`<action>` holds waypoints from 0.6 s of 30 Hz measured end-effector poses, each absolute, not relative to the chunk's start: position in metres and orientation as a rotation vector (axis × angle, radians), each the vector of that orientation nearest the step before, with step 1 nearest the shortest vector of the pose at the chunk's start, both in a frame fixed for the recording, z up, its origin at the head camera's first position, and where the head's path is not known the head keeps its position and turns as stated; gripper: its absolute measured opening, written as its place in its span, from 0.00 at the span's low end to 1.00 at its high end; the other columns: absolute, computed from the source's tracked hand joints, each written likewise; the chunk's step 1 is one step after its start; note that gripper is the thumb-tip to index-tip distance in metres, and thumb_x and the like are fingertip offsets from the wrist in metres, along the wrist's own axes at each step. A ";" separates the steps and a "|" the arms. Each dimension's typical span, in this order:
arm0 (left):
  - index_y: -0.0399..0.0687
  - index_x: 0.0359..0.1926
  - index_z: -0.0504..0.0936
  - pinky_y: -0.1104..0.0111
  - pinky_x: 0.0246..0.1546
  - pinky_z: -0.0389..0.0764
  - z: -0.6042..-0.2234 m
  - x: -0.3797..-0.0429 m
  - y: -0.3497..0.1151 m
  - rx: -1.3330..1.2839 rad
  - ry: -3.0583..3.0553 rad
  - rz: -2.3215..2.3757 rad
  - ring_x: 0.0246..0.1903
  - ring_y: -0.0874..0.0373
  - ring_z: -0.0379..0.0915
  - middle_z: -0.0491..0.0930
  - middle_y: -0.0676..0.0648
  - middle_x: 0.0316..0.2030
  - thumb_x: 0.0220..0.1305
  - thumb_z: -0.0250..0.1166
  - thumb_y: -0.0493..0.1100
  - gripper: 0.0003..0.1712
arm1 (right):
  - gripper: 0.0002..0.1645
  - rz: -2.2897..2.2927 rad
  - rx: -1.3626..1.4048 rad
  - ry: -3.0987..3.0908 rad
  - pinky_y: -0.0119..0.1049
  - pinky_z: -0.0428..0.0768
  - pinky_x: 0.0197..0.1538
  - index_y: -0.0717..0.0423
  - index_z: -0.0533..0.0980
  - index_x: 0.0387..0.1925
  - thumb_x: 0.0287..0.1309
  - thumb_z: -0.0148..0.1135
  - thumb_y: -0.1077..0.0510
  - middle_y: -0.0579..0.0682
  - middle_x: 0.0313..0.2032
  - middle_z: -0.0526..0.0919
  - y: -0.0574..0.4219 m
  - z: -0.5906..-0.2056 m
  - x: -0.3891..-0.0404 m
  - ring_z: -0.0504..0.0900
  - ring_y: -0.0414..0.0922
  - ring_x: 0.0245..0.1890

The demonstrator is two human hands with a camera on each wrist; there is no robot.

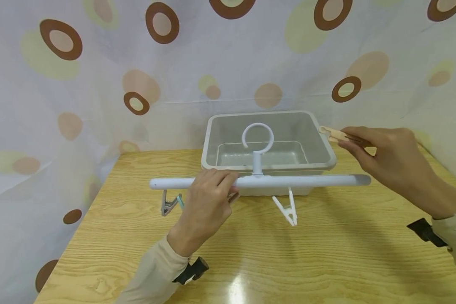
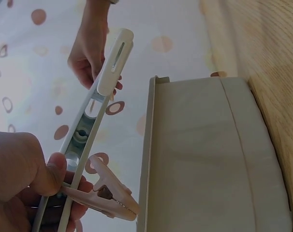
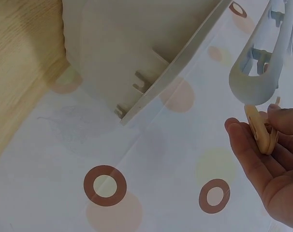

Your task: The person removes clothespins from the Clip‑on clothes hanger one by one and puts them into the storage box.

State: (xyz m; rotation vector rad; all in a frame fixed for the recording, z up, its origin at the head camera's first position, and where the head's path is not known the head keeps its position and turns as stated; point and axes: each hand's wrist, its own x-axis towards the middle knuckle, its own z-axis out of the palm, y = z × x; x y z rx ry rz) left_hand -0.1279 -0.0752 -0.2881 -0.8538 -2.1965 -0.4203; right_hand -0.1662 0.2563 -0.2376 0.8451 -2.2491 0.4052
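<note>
- Head view: left hand [image 1: 209, 198] hides part of the hanger [image 1: 300, 180], most of the pink clip [image 2: 100, 199].
- Head view: 2 sleeves [image 1: 156, 270] cut off by edges.
- Right wrist view: right hand [image 3: 282, 186], hanger, bin [image 3: 122, 43] cut off by edges.

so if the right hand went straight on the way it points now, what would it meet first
Going by the head view, the right hand, peg foremost, would probably meet the right rim of the grey bin first. Depth is unclear, so it may pass above instead.
</note>
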 end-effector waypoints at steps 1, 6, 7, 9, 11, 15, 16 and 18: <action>0.36 0.37 0.84 0.64 0.36 0.78 -0.288 -0.128 -0.075 -0.855 -2.198 -0.421 0.33 0.52 0.79 0.84 0.45 0.34 0.44 0.75 0.29 0.15 | 0.13 0.405 0.843 -2.256 0.23 0.64 0.22 0.61 0.83 0.42 0.52 0.69 0.66 0.48 0.24 0.84 0.256 -0.237 -0.167 0.68 0.31 0.18; 0.36 0.37 0.84 0.64 0.38 0.78 -0.289 -0.128 -0.075 -0.862 -2.201 -0.422 0.35 0.51 0.79 0.84 0.45 0.34 0.44 0.75 0.29 0.16 | 0.15 0.449 0.849 -2.294 0.21 0.67 0.25 0.63 0.82 0.44 0.52 0.69 0.68 0.52 0.29 0.86 0.254 -0.236 -0.171 0.82 0.42 0.23; 0.36 0.38 0.84 0.63 0.39 0.78 -0.289 -0.128 -0.075 -0.864 -2.202 -0.423 0.35 0.51 0.79 0.84 0.45 0.34 0.44 0.75 0.29 0.16 | 0.16 0.462 0.855 -2.305 0.21 0.68 0.26 0.63 0.82 0.44 0.52 0.69 0.68 0.52 0.30 0.86 0.253 -0.236 -0.172 0.84 0.43 0.24; 0.36 0.38 0.84 0.63 0.40 0.78 -0.289 -0.128 -0.075 -0.872 -2.202 -0.423 0.36 0.50 0.79 0.84 0.45 0.34 0.44 0.75 0.29 0.16 | 0.16 0.512 0.868 -2.334 0.19 0.69 0.27 0.61 0.83 0.44 0.51 0.69 0.67 0.52 0.31 0.87 0.250 -0.236 -0.173 0.86 0.45 0.27; 0.36 0.38 0.84 0.63 0.41 0.78 -0.289 -0.128 -0.075 -0.878 -2.202 -0.424 0.36 0.50 0.79 0.84 0.45 0.33 0.44 0.75 0.29 0.16 | 0.15 0.558 0.879 -2.364 0.18 0.70 0.27 0.59 0.83 0.44 0.51 0.70 0.67 0.51 0.33 0.87 0.248 -0.235 -0.174 0.87 0.44 0.29; 0.35 0.37 0.84 0.63 0.41 0.78 -0.288 -0.127 -0.074 -0.879 -2.207 -0.433 0.35 0.50 0.79 0.84 0.44 0.33 0.44 0.75 0.28 0.16 | 0.15 0.595 0.906 -2.404 0.18 0.70 0.29 0.57 0.83 0.44 0.52 0.70 0.65 0.50 0.34 0.87 0.241 -0.229 -0.176 0.87 0.44 0.30; 0.35 0.37 0.84 0.63 0.41 0.78 -0.288 -0.127 -0.075 -0.877 -2.209 -0.436 0.35 0.50 0.79 0.84 0.44 0.33 0.43 0.75 0.28 0.16 | 0.15 0.585 0.918 -2.403 0.19 0.70 0.29 0.58 0.83 0.44 0.52 0.70 0.65 0.50 0.33 0.87 0.240 -0.228 -0.177 0.87 0.47 0.30; 0.35 0.37 0.84 0.63 0.41 0.78 -0.287 -0.127 -0.075 -0.875 -2.213 -0.438 0.35 0.51 0.79 0.84 0.44 0.33 0.43 0.75 0.28 0.16 | 0.15 0.567 0.937 -2.405 0.19 0.70 0.30 0.59 0.83 0.44 0.52 0.70 0.65 0.50 0.33 0.87 0.237 -0.226 -0.180 0.87 0.49 0.30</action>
